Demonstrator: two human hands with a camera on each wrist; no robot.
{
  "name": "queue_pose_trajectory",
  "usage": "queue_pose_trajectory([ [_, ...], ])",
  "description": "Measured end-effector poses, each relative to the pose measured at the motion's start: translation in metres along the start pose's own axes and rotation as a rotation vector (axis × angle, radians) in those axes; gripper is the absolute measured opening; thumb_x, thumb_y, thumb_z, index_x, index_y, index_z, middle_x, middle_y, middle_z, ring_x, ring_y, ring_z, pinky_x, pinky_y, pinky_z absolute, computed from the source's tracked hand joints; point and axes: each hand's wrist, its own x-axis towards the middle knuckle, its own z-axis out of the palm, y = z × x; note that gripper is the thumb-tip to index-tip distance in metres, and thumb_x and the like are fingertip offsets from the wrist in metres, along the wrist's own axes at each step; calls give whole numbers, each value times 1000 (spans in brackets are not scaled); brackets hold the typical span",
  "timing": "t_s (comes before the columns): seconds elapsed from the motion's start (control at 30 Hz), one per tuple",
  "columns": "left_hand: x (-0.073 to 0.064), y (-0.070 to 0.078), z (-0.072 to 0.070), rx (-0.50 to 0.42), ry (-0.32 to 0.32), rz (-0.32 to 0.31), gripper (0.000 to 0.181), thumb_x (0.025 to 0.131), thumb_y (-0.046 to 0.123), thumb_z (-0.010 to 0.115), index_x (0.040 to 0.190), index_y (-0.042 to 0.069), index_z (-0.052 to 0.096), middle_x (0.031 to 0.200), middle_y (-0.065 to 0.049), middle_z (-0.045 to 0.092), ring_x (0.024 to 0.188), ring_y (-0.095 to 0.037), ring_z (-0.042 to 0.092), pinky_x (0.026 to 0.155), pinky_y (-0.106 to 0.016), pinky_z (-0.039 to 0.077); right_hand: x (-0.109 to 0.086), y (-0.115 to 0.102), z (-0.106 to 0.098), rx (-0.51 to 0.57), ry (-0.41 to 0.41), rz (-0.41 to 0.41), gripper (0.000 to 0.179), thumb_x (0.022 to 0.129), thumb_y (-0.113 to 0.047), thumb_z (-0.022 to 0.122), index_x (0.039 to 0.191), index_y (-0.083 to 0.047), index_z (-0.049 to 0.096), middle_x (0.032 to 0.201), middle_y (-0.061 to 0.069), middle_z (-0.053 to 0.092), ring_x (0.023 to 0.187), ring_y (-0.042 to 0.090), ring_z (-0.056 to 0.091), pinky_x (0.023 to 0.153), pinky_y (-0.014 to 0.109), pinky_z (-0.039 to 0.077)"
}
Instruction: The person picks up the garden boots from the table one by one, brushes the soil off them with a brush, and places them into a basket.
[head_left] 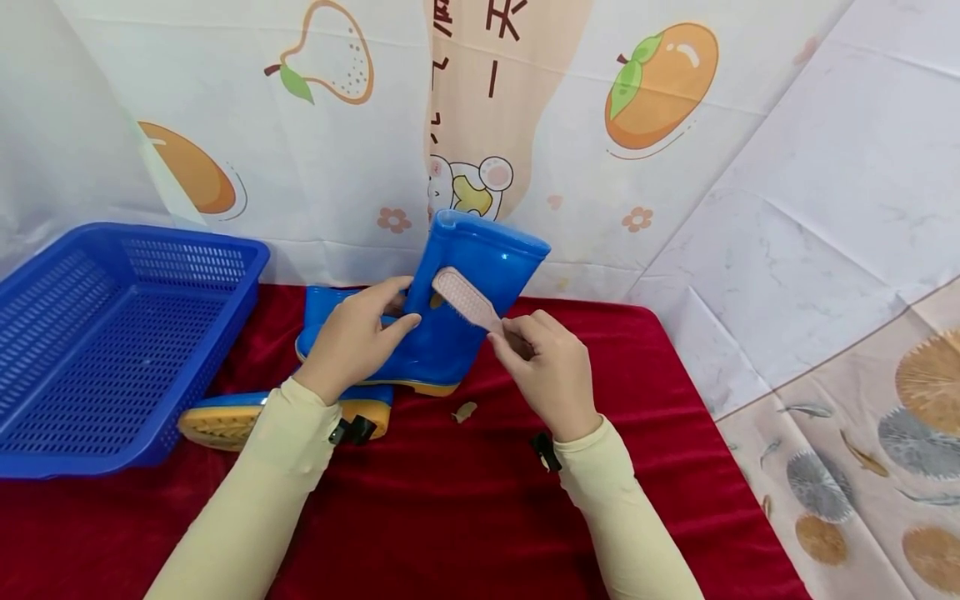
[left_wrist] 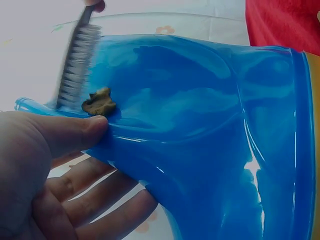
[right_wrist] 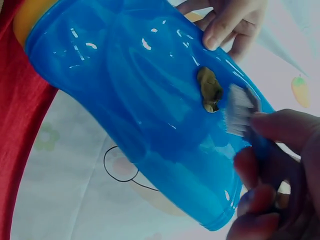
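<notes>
My left hand [head_left: 356, 337] holds a blue rain boot [head_left: 450, 333] with a yellow sole by the edge of its shaft. The thumb lies on the near side and the fingers pass behind. A brown mud-like clump [right_wrist: 209, 89] sticks to the shaft, just beyond the left thumb in the left wrist view. In my right hand [head_left: 551, 367] is a pale pink brush [head_left: 467, 296], gripped by its handle. Its bristles [left_wrist: 79, 65] face the shaft, close beside the clump. A second boot [head_left: 225, 421] lies on its side under the left forearm, its yellow sole towards me.
A blue perforated basket [head_left: 142, 454] stands at the left. One small brown piece [head_left: 465, 411] lies on the red cloth [head_left: 465, 500] below the held boot. Behind the table hangs a white fruit-print curtain [head_left: 315, 167].
</notes>
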Motion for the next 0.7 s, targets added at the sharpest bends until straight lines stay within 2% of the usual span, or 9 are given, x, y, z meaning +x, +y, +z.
queue_pose_trajectory([
  [0.2, 0, -1, -1, -4, 2, -24, 56, 102, 27, 67, 153, 12, 49, 129, -13, 69, 115, -33, 68, 98, -59, 54, 0, 1, 2, -50, -96, 46, 13, 89, -19, 84, 95, -9, 78, 73, -1, 58, 63, 11, 52, 54, 27, 47],
  [0.33, 1, -2, -2, -17, 4, -49, 57, 103, 28, 66, 154, 11, 48, 131, -16, 68, 118, -35, 67, 99, -59, 53, 0, 2, 0, -70, -117, 46, 10, 88, -18, 83, 91, -10, 77, 72, -2, 59, 62, 10, 52, 54, 26, 48],
  [0.47, 1, -3, -2, -19, 12, -55, 58, 103, 29, 66, 154, 11, 48, 131, -16, 68, 118, -35, 67, 100, -59, 53, 0, 4, -1, -53, -48, 24, 10, 88, -18, 83, 90, -10, 77, 72, -3, 58, 63, 9, 51, 53, 26, 46],
  [0.6, 1, -3, -1, -20, 11, -30, 56, 102, 30, 67, 153, 12, 49, 132, -14, 68, 118, -34, 67, 99, -58, 54, 0, 4, 1, 7, 47, -23, 13, 89, -20, 83, 94, -9, 79, 74, 0, 59, 65, 10, 51, 54, 26, 45],
  [0.7, 0, -1, 0, -19, 4, -8, 55, 102, 29, 67, 153, 13, 50, 133, -14, 68, 117, -33, 68, 99, -58, 54, -1, 3, 4, 20, 59, -47, 16, 88, -19, 84, 98, -7, 80, 75, 0, 60, 65, 9, 52, 54, 25, 47],
])
